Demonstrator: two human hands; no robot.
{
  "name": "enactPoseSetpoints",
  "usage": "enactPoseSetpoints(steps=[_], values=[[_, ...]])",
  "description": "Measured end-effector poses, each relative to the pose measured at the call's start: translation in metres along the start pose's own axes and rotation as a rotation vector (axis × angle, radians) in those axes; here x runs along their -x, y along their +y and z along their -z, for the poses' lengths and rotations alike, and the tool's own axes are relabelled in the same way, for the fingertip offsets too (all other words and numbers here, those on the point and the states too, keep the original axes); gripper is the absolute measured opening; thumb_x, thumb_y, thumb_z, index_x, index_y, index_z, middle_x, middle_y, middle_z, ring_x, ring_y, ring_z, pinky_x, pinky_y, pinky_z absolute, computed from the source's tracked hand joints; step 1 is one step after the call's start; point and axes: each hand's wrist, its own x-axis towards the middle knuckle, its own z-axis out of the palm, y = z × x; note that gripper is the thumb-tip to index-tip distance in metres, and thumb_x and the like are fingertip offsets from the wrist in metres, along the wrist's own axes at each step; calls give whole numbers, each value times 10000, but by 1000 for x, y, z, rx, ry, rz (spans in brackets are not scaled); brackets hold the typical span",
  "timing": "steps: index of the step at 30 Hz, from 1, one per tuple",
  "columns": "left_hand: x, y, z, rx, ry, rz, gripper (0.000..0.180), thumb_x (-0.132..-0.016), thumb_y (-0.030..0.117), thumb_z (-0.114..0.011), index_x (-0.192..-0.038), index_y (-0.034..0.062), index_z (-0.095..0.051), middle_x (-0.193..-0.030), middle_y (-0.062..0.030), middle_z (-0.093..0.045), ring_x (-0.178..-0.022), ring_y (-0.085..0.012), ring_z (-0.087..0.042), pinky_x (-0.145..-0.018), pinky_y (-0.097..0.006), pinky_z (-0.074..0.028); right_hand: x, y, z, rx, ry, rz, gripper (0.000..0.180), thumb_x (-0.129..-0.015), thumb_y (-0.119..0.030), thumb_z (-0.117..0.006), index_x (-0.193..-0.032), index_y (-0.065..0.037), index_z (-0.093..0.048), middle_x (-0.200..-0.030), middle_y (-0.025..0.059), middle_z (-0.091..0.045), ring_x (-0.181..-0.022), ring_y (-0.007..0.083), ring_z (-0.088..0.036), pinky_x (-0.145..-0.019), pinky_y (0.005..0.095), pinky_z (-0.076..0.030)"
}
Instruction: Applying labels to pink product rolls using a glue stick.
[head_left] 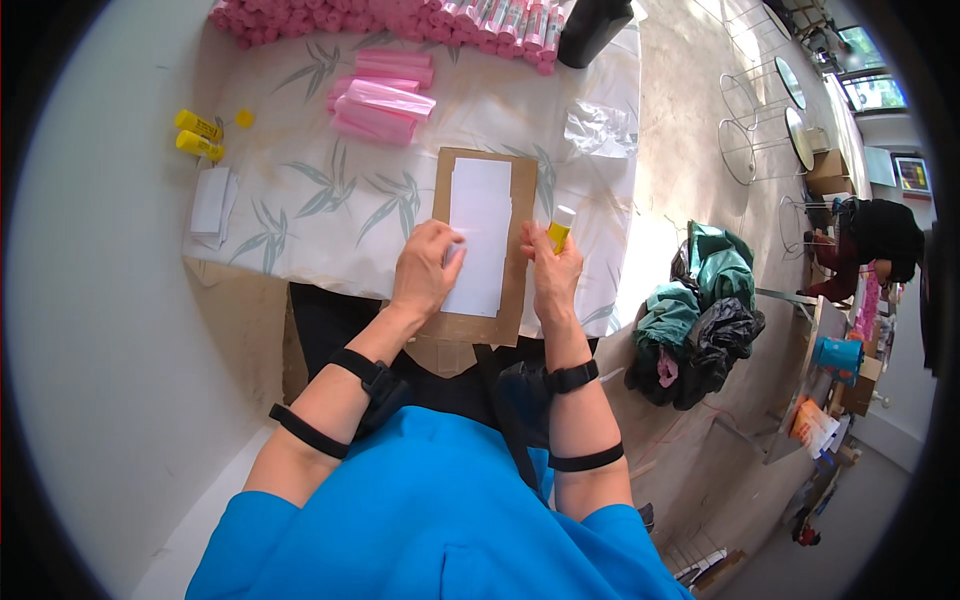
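A sheet of brown cardboard [474, 331] lies at the table's front edge and juts a little over it. On the cardboard rests a stack of long white paper strips [482, 215], their right edges slightly uneven. My left hand [428, 265] is at the left side of the strips, thumb and fingers curled together; a pale bit shows between them, too small to name. In my right hand [555, 270] is a yellow glue stick [561, 232], held upright by the right edge of the cardboard, its white end up.
Pink plastic rolls [380, 95] lie on the patterned tablecloth [330, 215], with many more [330, 15] piled behind. Yellow glue sticks [200, 140] and folded white papers [212, 205] sit at left. Crumpled clear plastic [600, 130] is at right; green and black bags [700, 315] are on the floor.
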Motion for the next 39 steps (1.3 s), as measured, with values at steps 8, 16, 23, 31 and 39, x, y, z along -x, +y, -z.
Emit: enactPoseSetpoints(steps=[8,16,23,31,39], values=[[-60,-19,5,618,47,491,327,-949,17,-481,-1249,-97,-549,-1158,-119,-647,-1025,-154,-622,-936,-258,-492,-36,-7,1,-283,-106,-147,348,-938,-270,-675,-1102,28,-607,-1022,128,-694,-920,172,-678,-805,286,-549],[-79,-11,11,520,-87,583,397,-894,-48,-440,-1272,-106,-545,-1163,-135,-652,-1033,-158,-629,-939,-255,-492,-44,-16,-12,-288,-149,-198,286,-938,-236,-674,-1048,26,-644,-985,100,-693,-839,142,-664,-765,260,-544],[-80,-46,-8,480,-178,423,303,-913,8,-555,-1202,-25,-637,-1044,-42,-667,-959,-117,-608,-855,-239,-478,-62,13,-8,117,-140,-111,285,-898,-367,-702,-841,-88,-706,-753,1,-666,-684,89,-597,-613,274,-483],[-86,-98,-7,779,-112,492,421,-897,-51,-466,-1313,-81,-526,-1196,-123,-632,-1070,-179,-621,-943,-270,-489,-62,-7,-40,43,82,25,436,-817,-413,-702,-952,1,-683,-819,231,-684,-806,386,-685,-720,443,-521],[-93,-95,-11,749,-138,572,439,-894,-73,-410,-1318,-73,-523,-1186,-96,-628,-1032,-154,-621,-897,-239,-495,-65,-5,-31,54,27,8,450,-825,-406,-678,-987,15,-675,-891,260,-684,-880,408,-678,-781,444,-520]])
